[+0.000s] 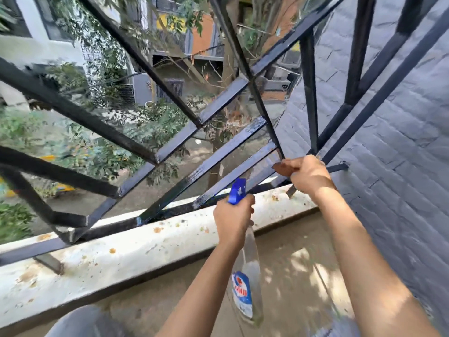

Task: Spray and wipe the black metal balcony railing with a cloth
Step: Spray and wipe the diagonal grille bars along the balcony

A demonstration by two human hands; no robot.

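Note:
The black metal railing (pixel 213 161) fills the view in slanted bars, and its lower bars shine wet. My left hand (pixel 232 221) grips the neck of a clear spray bottle (pixel 246 276) with a blue trigger head (pixel 237 190), nozzle close to a lower bar. My right hand (pixel 307 175) holds a brown cloth (pixel 283 169) bunched in its fingers and presses it against the railing near the wall corner. Most of the cloth is hidden inside the fist.
A white, stained concrete ledge (pixel 136 249) runs under the railing. A grey brick wall (pixel 393 152) stands close on the right. The balcony floor (pixel 291 268) lies below my arms. Trees and buildings show beyond the bars.

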